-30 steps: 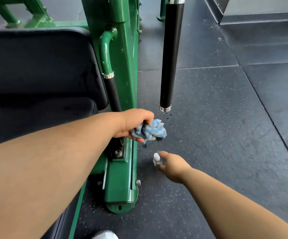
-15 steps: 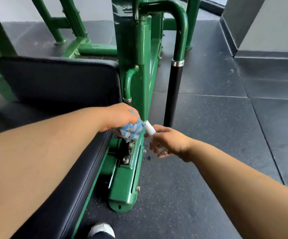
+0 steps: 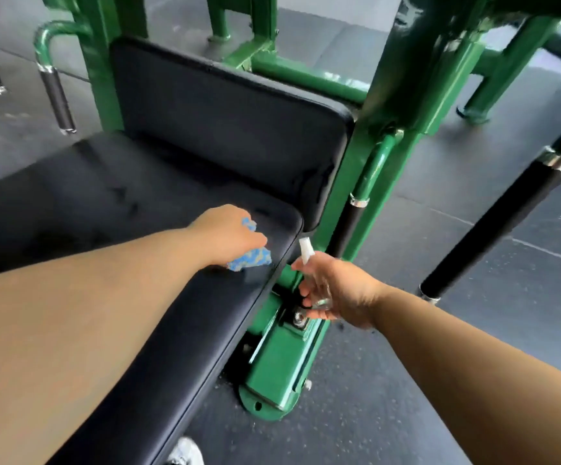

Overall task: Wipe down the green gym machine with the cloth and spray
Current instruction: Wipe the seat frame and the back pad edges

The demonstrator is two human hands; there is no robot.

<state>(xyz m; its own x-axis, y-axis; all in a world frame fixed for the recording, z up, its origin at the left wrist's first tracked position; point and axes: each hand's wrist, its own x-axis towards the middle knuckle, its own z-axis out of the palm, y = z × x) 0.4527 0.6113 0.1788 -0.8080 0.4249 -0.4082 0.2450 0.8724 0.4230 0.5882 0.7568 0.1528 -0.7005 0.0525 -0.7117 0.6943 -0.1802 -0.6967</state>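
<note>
Holding the cloth: left grip (image 3: 225,234) bunches the blue cloth (image 3: 250,258) against the black seat pad (image 3: 104,196), near its right edge.
Spray bottle (image 3: 305,251): clear, white nozzle up, just right of the seat pad.
Right grip (image 3: 336,290): curled round the spray bottle, above the green machine frame (image 3: 282,364).

One head view only: looks forward and down, close over seat (image 3: 121,196) at 9 o'clock; floor (image 3: 524,263) at 3 o'clock.

Green machine frame (image 3: 396,105), black padded bench (image 3: 111,196), blue-and-tan mottled cloth (image 3: 250,258), clear spray bottle (image 3: 309,263) with white nozzle, dark grey speckled floor (image 3: 389,397)
</note>
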